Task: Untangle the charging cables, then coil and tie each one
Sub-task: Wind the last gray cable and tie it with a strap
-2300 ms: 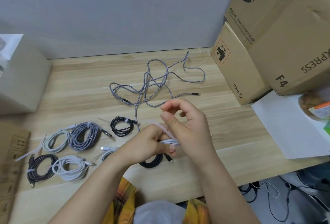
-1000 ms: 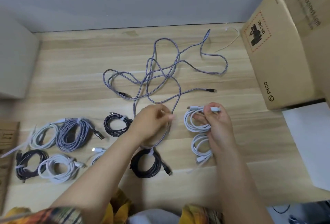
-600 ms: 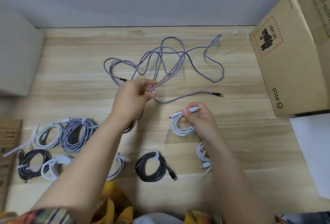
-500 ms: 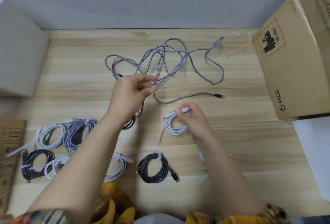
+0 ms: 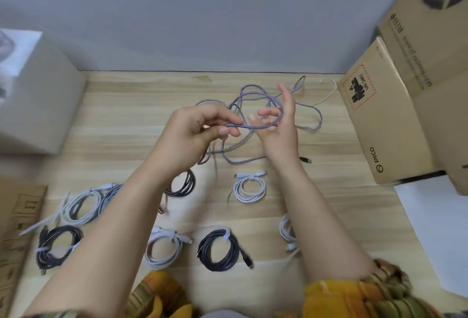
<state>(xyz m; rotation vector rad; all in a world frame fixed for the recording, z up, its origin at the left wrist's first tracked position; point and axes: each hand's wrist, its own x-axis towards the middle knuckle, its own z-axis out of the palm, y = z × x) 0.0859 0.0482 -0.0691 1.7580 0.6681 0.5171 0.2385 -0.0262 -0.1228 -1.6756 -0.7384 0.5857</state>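
Left hand (image 5: 200, 127) pinches braided cable (image 5: 253, 126) above the table (image 5: 126, 115) | right hand (image 5: 281, 125) open, strand across my fingers (image 5: 266, 113) | limp, light, grippy braid; best held near its plug (image 5: 305, 159).

Soft, even light fills the scene — bright enough, with no glare on the wooden table (image 5: 329, 216). Shadows are faint and diffuse, lying just under the forearms and beside the coiled cables. Both hands show motion blur, and the picture is slightly soft overall. Wide-angle distortion bends the edges — the cardboard boxes (image 5: 405, 89) at right lean outward.
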